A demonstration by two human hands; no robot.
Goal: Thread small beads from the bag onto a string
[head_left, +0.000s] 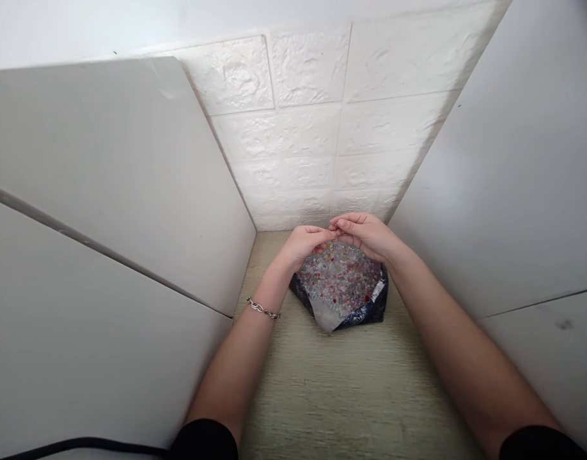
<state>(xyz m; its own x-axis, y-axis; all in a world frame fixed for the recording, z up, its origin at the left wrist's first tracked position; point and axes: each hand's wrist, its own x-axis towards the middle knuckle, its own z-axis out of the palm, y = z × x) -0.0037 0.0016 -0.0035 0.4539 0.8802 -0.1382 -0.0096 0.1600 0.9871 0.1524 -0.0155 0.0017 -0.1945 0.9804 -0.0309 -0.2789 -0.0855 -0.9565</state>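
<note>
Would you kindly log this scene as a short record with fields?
Surface: pale wood-grain tabletop between white side panels
Container: dark blue open bag of small mixed-colour beads
Left hand: over the beads, fingertips pinched
Right hand: fingertips meeting the left's
Held item: too small to tell
Wrist: silver chain bracelet on left

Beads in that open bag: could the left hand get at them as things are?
Probably yes: the left hand is right above the beads, the bag lies open, and nothing covers them.
</note>
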